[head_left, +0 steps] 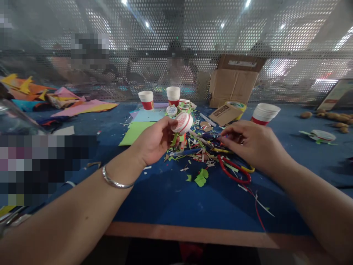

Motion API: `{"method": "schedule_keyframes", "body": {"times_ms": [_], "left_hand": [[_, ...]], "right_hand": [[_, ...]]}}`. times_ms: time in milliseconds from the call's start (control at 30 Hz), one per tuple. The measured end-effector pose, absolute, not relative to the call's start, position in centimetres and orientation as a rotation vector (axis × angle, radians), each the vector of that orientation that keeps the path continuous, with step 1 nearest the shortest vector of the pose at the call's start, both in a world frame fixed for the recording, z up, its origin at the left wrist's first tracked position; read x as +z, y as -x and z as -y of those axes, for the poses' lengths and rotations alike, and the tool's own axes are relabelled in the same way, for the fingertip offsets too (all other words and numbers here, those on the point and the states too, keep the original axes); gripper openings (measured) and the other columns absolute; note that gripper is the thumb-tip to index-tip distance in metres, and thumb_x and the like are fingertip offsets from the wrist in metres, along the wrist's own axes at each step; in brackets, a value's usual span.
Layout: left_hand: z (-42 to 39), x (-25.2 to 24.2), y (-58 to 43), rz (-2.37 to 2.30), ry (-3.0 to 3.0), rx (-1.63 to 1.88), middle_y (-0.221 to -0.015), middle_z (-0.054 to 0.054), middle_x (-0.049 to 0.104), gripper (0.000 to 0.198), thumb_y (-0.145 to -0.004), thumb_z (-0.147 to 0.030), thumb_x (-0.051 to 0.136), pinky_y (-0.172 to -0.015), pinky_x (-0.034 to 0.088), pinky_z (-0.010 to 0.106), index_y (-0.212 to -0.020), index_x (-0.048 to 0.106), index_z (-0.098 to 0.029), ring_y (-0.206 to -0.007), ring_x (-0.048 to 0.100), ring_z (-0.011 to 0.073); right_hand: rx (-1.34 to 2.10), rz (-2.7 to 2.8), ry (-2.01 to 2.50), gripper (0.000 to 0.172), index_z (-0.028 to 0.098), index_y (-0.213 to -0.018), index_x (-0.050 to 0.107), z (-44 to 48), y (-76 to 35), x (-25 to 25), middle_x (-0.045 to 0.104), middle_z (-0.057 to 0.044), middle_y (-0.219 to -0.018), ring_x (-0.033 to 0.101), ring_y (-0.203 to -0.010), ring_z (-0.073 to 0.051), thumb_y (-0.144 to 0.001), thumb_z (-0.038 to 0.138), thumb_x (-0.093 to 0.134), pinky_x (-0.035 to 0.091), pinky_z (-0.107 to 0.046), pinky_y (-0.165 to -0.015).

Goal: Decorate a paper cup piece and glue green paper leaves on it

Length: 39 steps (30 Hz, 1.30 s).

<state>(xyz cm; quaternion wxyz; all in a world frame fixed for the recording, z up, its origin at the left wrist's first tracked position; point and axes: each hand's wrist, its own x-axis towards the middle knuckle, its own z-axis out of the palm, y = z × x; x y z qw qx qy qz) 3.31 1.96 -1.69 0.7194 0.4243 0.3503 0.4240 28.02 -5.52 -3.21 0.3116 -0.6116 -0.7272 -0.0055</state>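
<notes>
My left hand (158, 141) grips a white paper-cup piece (183, 123) with a red pattern on its round face and a green strip below. To the right, my right hand (248, 141) reaches over the pile of paper scraps (202, 156); its thumb and fingers are close together at small dark items, and what they hold, if anything, is too small to name. Just below it lie scissors with red handles (235, 173) and a yellow handle (248, 169). A green paper piece (202, 177) rests nearer the front edge.
Stacked paper cups stand behind (146, 100) and at right (265, 113). A cardboard box (233, 82) leans by the mesh wall, with tape (239, 106) before it. Coloured sheets (88, 108) lie left; a turtle-like cup craft (322, 135) and brown nut-like objects (335, 117) lie right.
</notes>
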Motion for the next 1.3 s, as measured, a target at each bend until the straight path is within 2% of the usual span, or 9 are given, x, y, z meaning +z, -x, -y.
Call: {"method": "schedule_keyframes", "body": {"times_ms": [67, 200, 433, 567, 667, 967, 1167, 1300], "left_hand": [[-2.0, -1.6, -3.4, -0.762, -0.949, 0.927, -0.061, 0.002, 0.058, 0.024, -0.09, -0.014, 0.05, -0.05, 0.047, 0.022, -0.069, 0.062, -0.014, -0.05, 0.055, 0.0105], [-2.0, -1.6, -3.5, -0.736, -0.95, 0.935, -0.061, 0.0, 0.056, 0.025, -0.089, -0.012, 0.048, -0.05, 0.046, 0.02, -0.067, 0.06, -0.015, -0.05, 0.053, 0.0094], [-2.0, -1.7, -3.6, -0.699, -0.953, 0.925, -0.06, -0.001, 0.052, 0.019, -0.085, -0.011, 0.052, -0.05, 0.044, 0.02, -0.067, 0.057, -0.016, -0.05, 0.048, 0.0084], [-1.9, -1.6, -3.7, -0.686, -0.963, 0.918, -0.061, -0.002, 0.049, 0.02, -0.085, -0.009, 0.05, -0.052, 0.046, 0.019, -0.066, 0.054, -0.015, -0.05, 0.047, 0.0076], [-2.0, -1.8, -3.6, -0.698, -0.958, 0.919, -0.062, -0.002, 0.05, 0.019, -0.086, -0.01, 0.05, -0.05, 0.047, 0.018, -0.068, 0.055, -0.015, -0.049, 0.048, 0.0078], [-2.3, -2.2, -3.5, -0.638, -1.005, 0.888, -0.061, 0.0, 0.058, 0.019, -0.088, -0.014, 0.049, -0.047, 0.047, 0.019, -0.072, 0.059, -0.015, -0.047, 0.056, 0.0095], [-2.2, -1.9, -3.6, -0.696, -0.953, 0.91, -0.061, -0.001, 0.057, 0.02, -0.088, -0.012, 0.049, -0.046, 0.047, 0.018, -0.072, 0.059, -0.015, -0.047, 0.053, 0.008], [-2.1, -1.8, -3.5, -0.742, -0.931, 0.883, -0.06, -0.002, 0.058, 0.017, -0.089, -0.015, 0.05, -0.048, 0.05, 0.019, -0.076, 0.061, -0.015, -0.045, 0.055, 0.0085]], "right_hand": [[0.189, 2.094, 1.36, 0.015, 0.02, -0.091, 0.074, 6.4, -26.6, -3.0, 0.07, -0.003, -0.081, 0.062, -0.067, -0.014, -0.091, 0.031, 0.063, 0.048, -0.026, -0.063], [0.378, 2.384, 1.158, 0.011, 0.02, -0.094, 0.072, 7.5, -24.7, -3.1, 0.071, -0.002, -0.088, 0.064, -0.08, -0.015, -0.093, 0.017, 0.061, 0.049, -0.026, -0.071], [0.365, 2.493, 1.114, 0.013, 0.017, -0.104, 0.072, 7.9, -23.9, -4.0, 0.067, -0.007, -0.098, 0.063, -0.093, -0.02, -0.095, 0.021, 0.064, 0.049, -0.033, -0.083], [0.363, 2.561, 1.116, 0.012, 0.016, -0.1, 0.073, 7.8, -23.6, -4.5, 0.065, -0.008, -0.097, 0.062, -0.092, -0.022, -0.095, 0.02, 0.063, 0.049, -0.035, -0.082], [0.346, 2.587, 1.098, 0.017, 0.015, -0.095, 0.073, 7.5, -23.4, -4.6, 0.065, -0.008, -0.093, 0.062, -0.089, -0.021, -0.099, 0.019, 0.057, 0.049, -0.035, -0.081], [0.314, 2.556, 1.0, 0.025, 0.013, -0.096, 0.076, 7.2, -23.7, -4.6, 0.069, -0.009, -0.091, 0.064, -0.088, -0.02, -0.103, 0.022, 0.053, 0.05, -0.033, -0.081], [0.359, 2.388, 0.913, 0.017, 0.013, -0.096, 0.077, 7.2, -23.7, -4.7, 0.076, -0.006, -0.089, 0.068, -0.086, -0.017, -0.098, 0.017, 0.061, 0.051, -0.03, -0.082], [0.431, 2.291, 0.99, 0.011, 0.016, -0.091, 0.076, 7.3, -23.7, -4.6, 0.075, -0.003, -0.084, 0.067, -0.081, -0.014, -0.094, 0.016, 0.065, 0.051, -0.026, -0.077]]}}
